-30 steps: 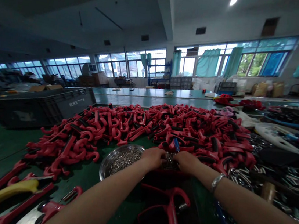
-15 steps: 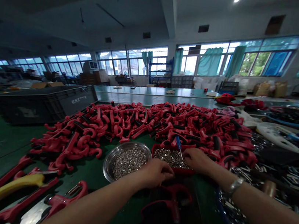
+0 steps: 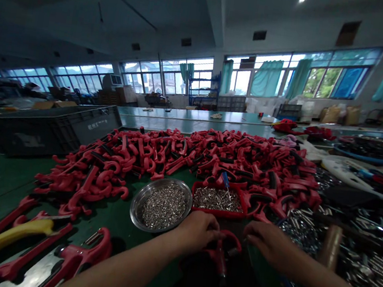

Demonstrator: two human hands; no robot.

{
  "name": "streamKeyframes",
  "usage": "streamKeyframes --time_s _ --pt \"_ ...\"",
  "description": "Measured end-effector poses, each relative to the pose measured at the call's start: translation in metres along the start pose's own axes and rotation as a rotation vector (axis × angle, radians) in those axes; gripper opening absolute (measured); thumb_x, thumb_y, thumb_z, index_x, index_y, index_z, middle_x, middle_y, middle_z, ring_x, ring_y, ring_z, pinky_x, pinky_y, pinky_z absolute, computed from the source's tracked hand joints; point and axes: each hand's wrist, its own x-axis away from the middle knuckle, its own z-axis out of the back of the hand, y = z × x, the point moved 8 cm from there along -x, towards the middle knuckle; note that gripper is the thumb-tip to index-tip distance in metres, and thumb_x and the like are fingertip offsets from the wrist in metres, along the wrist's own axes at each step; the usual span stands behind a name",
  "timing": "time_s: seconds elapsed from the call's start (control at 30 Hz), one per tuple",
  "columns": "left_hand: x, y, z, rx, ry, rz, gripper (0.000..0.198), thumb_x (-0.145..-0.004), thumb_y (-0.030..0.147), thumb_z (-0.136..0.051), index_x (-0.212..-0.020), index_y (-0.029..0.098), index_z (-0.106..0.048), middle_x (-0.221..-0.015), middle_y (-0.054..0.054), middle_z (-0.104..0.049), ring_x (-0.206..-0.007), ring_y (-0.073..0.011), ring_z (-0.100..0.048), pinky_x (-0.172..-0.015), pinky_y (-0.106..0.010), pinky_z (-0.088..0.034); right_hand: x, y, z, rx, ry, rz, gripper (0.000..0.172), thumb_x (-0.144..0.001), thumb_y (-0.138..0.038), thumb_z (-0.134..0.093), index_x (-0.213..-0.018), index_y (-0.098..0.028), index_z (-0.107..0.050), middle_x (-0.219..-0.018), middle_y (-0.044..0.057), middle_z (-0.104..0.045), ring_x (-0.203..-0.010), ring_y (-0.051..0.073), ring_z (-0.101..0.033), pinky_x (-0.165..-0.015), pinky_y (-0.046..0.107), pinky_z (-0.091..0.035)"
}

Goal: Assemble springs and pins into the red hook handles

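Observation:
A red hook-ended tool body [image 3: 220,260] lies on a dark block in front of me. My left hand [image 3: 200,232] is closed, its fingertips at the tool's upper edge and seemingly gripping it. My right hand [image 3: 265,237] hovers just right of the tool, thumb and fingers pinched together; whatever they hold is too small to make out. Beyond the hands sits a red tray [image 3: 217,212] of small metal pins, with a blue-handled screwdriver [image 3: 225,180] standing in it. A round metal bowl [image 3: 137,207] full of tiny metal parts stands to its left.
A wide heap of red tool bodies [image 3: 190,155] spreads behind the containers. Left is a grey crate [image 3: 36,133]. Near left lie a yellow handle [image 3: 2,243] and red tools. At right, a hammer [image 3: 330,246] rests over loose metal parts [image 3: 369,273].
My right hand has left the red tray and come back toward me, beside the red tool body. My left hand has lowered to the tool's upper edge. The screwdriver still stands in the tray.

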Motion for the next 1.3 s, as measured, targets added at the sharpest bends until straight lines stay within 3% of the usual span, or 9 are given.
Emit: streamKeyframes --time_s 0.2,0.4,0.57,0.7,0.8,0.93,1.0,1.1,1.3 --pt "0.003 0.002 -0.001 -0.108 0.059 -0.004 0.030 -0.078 0.047 -0.052 -0.085 0.020 -0.063 -0.075 0.001 -0.066 -0.066 -0.0126 -0.058 -0.052 -0.020 -0.037 0.004 -0.001 -0.002 -0.016 0.017 -0.020 0.018 -0.081 -0.021 -0.038 -0.074 -0.019 -0.054 -0.074 0.004 -0.061 -0.068 0.017 -0.056 -0.062 0.028 -0.042" --pt "0.016 0.018 -0.002 -0.299 0.141 -0.037 0.020 -0.086 0.034 -0.045 -0.091 0.019 -0.057 -0.088 -0.002 -0.063 -0.083 -0.0175 -0.059 -0.070 -0.027 -0.042 0.006 -0.002 -0.004 0.005 0.052 -0.051 0.019 -0.083 -0.025 -0.035 -0.076 -0.020 -0.051 -0.077 0.007 -0.061 -0.074 0.020 -0.056 -0.068 0.032 -0.042" --pt "0.022 0.029 -0.011 -0.429 0.110 -0.101 0.020 -0.087 0.031 -0.044 -0.094 0.017 -0.056 -0.091 -0.006 -0.061 -0.081 -0.0208 -0.059 -0.068 -0.030 -0.044 0.006 -0.006 -0.012 0.025 0.037 -0.052 0.017 -0.083 -0.021 -0.036 -0.076 -0.020 -0.051 -0.079 0.007 -0.061 -0.076 0.019 -0.057 -0.068 0.031 -0.042" --pt "0.028 0.029 -0.011 -0.493 0.122 -0.155 0.020 -0.087 0.033 -0.044 -0.092 0.020 -0.058 -0.088 -0.003 -0.061 -0.081 -0.0182 -0.057 -0.067 -0.027 -0.044 0.005 -0.009 -0.017 0.036 0.034 -0.050 0.017 -0.083 -0.020 -0.037 -0.078 -0.019 -0.053 -0.078 0.007 -0.061 -0.074 0.019 -0.058 -0.066 0.030 -0.043" --pt "0.039 0.029 -0.008 -0.462 0.149 -0.222 0.031 -0.083 0.048 -0.046 -0.095 0.023 -0.058 -0.095 -0.003 -0.059 -0.086 -0.0188 -0.054 -0.069 -0.027 -0.044 0.004 -0.013 -0.017 0.040 0.052 -0.027 0.017 -0.085 -0.020 -0.037 -0.080 -0.019 -0.053 -0.078 0.006 -0.061 -0.075 0.018 -0.058 -0.067 0.029 -0.043" --pt "0.053 0.028 -0.004 -0.370 0.199 -0.333 0.067 -0.058 0.074 -0.052 -0.103 0.025 -0.057 -0.116 -0.006 -0.052 -0.103 -0.0261 -0.045 -0.087 -0.039 -0.038 0.003 -0.018 -0.014 0.053 0.083 0.010 0.017 -0.086 -0.019 -0.036 -0.084 -0.018 -0.054 -0.080 0.005 -0.062 -0.076 0.017 -0.059 -0.068 0.027 -0.044" --pt "0.056 0.025 -0.004 -0.334 0.212 -0.354 0.076 -0.052 0.077 -0.054 -0.108 0.025 -0.054 -0.123 -0.006 -0.048 -0.113 -0.0287 -0.039 -0.099 -0.046 -0.026 0.003 -0.019 -0.014 0.076 0.093 0.029 0.017 -0.086 -0.019 -0.037 -0.085 -0.017 -0.054 -0.080 0.006 -0.062 -0.075 0.017 -0.059 -0.067 0.026 -0.044" --pt "0.053 0.020 -0.009 -0.309 0.173 -0.351 0.083 -0.053 0.076 -0.053 -0.117 0.024 -0.046 -0.129 -0.008 -0.044 -0.121 -0.0314 -0.032 -0.103 -0.054 -0.012 0.005 -0.021 -0.017 0.138 0.100 0.068 0.017 -0.085 -0.016 -0.038 -0.085 -0.016 -0.055 -0.080 0.006 -0.062 -0.075 0.018 -0.059 -0.068 0.028 -0.045" --pt "0.047 0.016 -0.011 -0.252 0.212 -0.299 0.085 -0.050 0.072 -0.057 -0.116 0.021 -0.043 -0.118 -0.007 -0.051 -0.108 -0.0278 -0.044 -0.102 -0.053 -0.017 0.010 -0.022 -0.022 0.300 0.144 0.094 0.016 -0.083 -0.012 -0.039 -0.085 -0.016 -0.055 -0.079 0.007 -0.062 -0.073 0.019 -0.060 -0.067 0.031 -0.047"
